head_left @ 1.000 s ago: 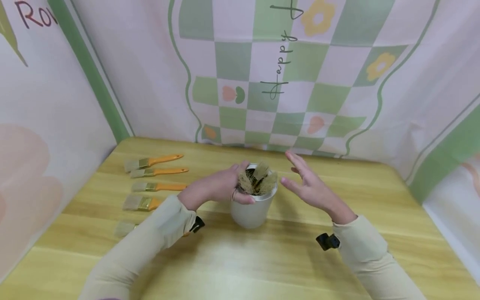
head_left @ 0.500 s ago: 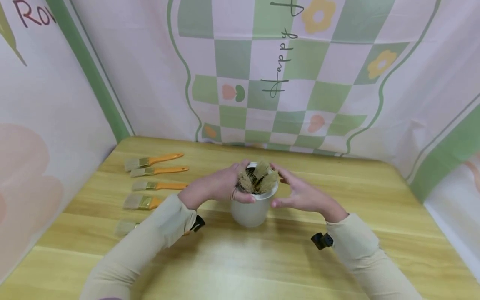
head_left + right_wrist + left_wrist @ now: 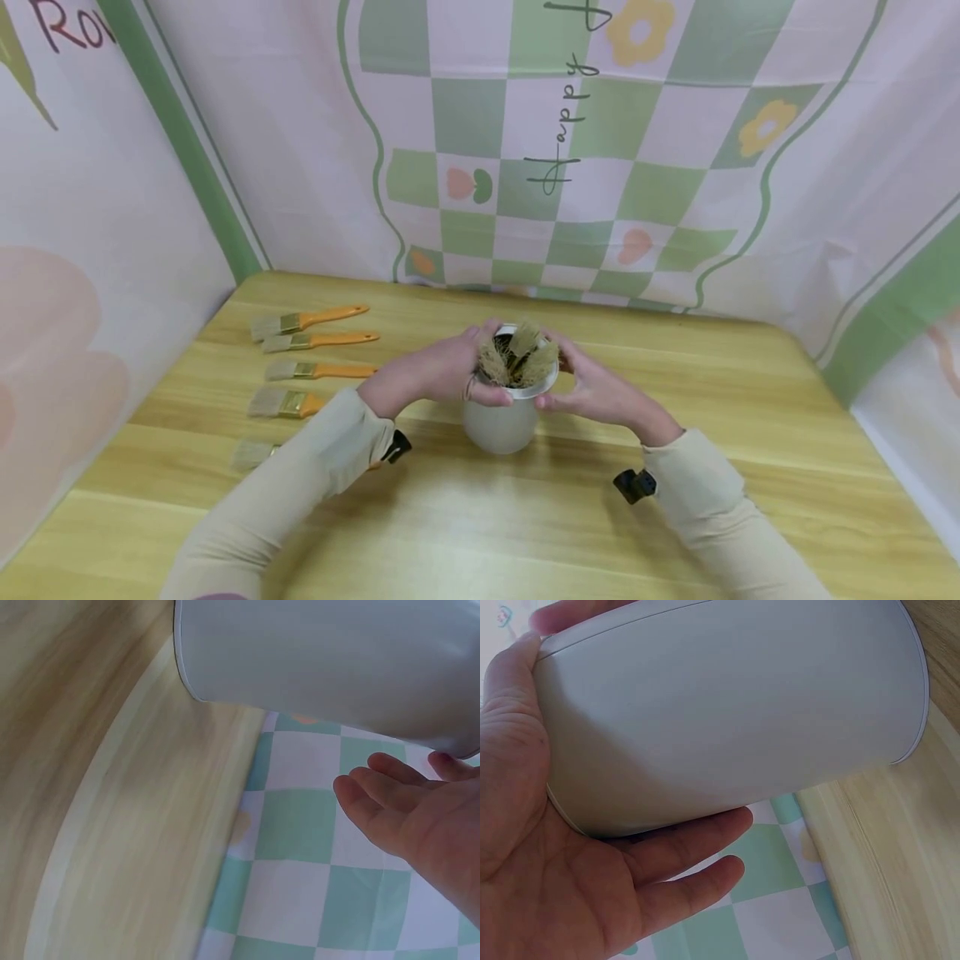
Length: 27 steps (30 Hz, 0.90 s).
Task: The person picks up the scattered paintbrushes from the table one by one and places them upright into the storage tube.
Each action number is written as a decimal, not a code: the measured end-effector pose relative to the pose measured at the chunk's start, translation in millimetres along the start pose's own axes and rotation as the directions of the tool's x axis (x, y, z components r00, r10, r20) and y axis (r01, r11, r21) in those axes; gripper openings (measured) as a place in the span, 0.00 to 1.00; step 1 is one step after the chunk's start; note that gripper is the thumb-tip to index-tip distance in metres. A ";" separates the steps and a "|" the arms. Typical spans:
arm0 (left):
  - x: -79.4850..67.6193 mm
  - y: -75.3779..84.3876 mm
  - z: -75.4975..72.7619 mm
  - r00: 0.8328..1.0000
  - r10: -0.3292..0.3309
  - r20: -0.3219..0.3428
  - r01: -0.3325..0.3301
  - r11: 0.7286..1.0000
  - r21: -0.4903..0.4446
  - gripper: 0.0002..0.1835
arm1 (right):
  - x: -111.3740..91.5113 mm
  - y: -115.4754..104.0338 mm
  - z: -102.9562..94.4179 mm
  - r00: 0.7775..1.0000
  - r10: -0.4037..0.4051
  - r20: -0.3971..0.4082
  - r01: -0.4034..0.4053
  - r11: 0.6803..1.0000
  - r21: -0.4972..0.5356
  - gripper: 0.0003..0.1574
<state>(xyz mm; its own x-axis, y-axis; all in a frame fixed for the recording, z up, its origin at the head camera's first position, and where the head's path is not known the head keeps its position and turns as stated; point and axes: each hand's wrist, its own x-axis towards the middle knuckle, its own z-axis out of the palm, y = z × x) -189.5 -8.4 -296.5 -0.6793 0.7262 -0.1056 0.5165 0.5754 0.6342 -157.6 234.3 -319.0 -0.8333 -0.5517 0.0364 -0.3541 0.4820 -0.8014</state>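
Note:
A white cylindrical container (image 3: 500, 427) stands upright on the wooden table, with several pale bristle heads (image 3: 537, 367) sticking out of its top. My left hand (image 3: 442, 367) grips it near the rim, thumb in front and fingers round the far side. The left wrist view shows its smooth wall (image 3: 727, 712) against the palm, with two fingers extended beneath. At the opposite side, my right hand (image 3: 600, 387) holds the rim between thumb and forefinger. In the right wrist view its other fingers (image 3: 375, 799) are loosely bent, away from the wall.
Several flat paintbrushes with orange handles lie at the left of the table, such as the rearmost brush (image 3: 311, 318) and a wide brush (image 3: 281, 404). My left sleeve (image 3: 300, 467) covers part of the nearest ones. A checkered cloth (image 3: 525, 192) hangs behind the table.
My right hand has moved left from beside the container onto its rim, its fingers closing in. The left hand and the container have stayed in place.

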 end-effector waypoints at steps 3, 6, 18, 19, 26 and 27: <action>0.1 -0.1 -0.3 1.000 -0.011 0.002 0.011 1.000 -0.003 0.52 | 3.0 -1.8 0.7 1.000 -0.006 0.011 0.006 1.000 0.009 0.68; -0.1 0.1 -0.4 1.000 -0.016 0.003 0.016 1.000 0.002 0.54 | 5.1 -2.0 1.3 0.999 -0.017 0.033 0.016 1.000 0.024 0.70; -1.1 0.6 1.9 1.000 -0.014 -0.002 0.014 1.000 0.017 0.55 | 7.3 -6.4 3.5 0.999 0.048 0.003 -0.048 0.998 0.035 0.64; -1.0 0.1 2.2 1.000 -0.013 -0.003 0.013 1.000 0.020 0.56 | 8.2 -8.3 2.6 0.998 0.056 0.008 -0.056 0.998 0.036 0.62; 0.2 -2.5 4.3 1.000 -0.007 -0.013 0.007 1.000 0.021 0.57 | 12.4 -17.3 -3.5 0.995 0.082 0.061 -0.085 0.995 0.050 0.62; 0.3 -2.8 4.6 1.000 -0.003 -0.014 0.003 1.000 0.019 0.56 | 12.9 -17.3 -3.5 0.995 0.076 0.064 -0.079 0.995 0.056 0.61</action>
<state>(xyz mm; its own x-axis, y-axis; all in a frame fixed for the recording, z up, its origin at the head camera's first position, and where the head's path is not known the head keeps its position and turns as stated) -188.8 -8.1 -301.8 -0.6880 0.7192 -0.0969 0.5242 0.5849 0.6189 -163.7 221.2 -302.5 -0.8288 -0.5560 -0.0627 -0.2626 0.4855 -0.8339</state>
